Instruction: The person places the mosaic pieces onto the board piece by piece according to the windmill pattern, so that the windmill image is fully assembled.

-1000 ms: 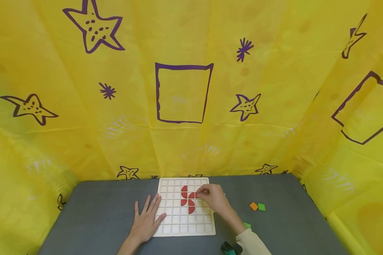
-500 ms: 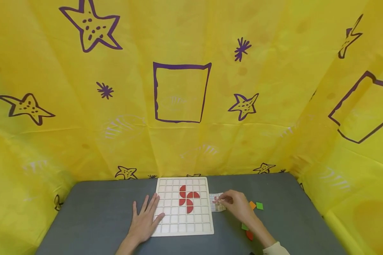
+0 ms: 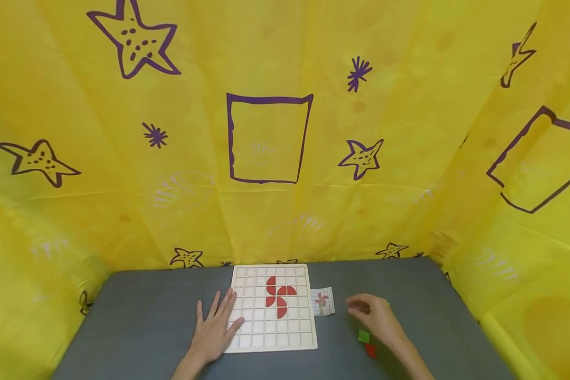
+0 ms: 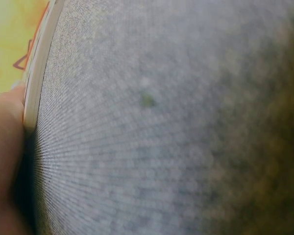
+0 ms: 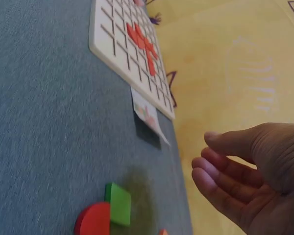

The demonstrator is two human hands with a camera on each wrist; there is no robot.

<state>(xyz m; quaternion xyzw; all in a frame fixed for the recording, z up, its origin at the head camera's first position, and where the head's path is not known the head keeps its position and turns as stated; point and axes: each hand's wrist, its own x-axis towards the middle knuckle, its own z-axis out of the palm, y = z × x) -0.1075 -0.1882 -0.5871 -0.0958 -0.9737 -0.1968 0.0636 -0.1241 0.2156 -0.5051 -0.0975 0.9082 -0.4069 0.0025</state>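
Observation:
My left hand [image 3: 214,327] lies with spread, straight fingers along the left edge of a white grid board [image 3: 254,340]. Several red quarter-circle pieces [image 3: 282,311] form a pinwheel in the board's cells. A small card [image 3: 330,306] printed with a similar red pinwheel pokes out from the board's right edge. To the right of that card, my right hand [image 3: 374,319] hovers over the table, fingers loosely bent. In the right wrist view, nothing shows between its thumb and fingertips [image 5: 210,137]. A green square [image 3: 363,336] and a red piece [image 3: 370,350] lie just below this hand.
A dark grey table [image 3: 147,311] is backed by a yellow cloth [image 3: 266,221] with purple drawings. An orange piece [image 5: 163,232] peeks in at the bottom of the right wrist view. The left wrist view is mostly blurred table surface.
My right hand has moved from the red pieces on the board, past the card, to the right over the loose pieces. This uncovered the card. The left hand has stayed on the board.

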